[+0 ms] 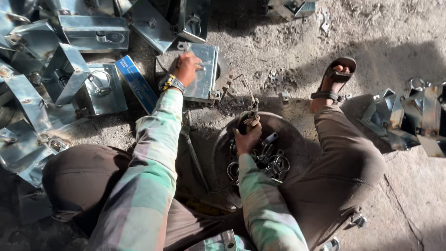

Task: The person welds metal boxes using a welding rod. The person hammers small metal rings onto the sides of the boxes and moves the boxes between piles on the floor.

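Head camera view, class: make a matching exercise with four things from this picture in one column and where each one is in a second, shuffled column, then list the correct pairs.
Things
1. left hand
2. right hand
3. blue box
4. sandal

Places
A. on the foot, upper right on the ground
B. over the round dark pan, gripping a tool
C. resting on a flat metal box
D. lying between the metal boxes and the left sleeve

Pairs: 1-C, 2-B, 3-D, 4-A
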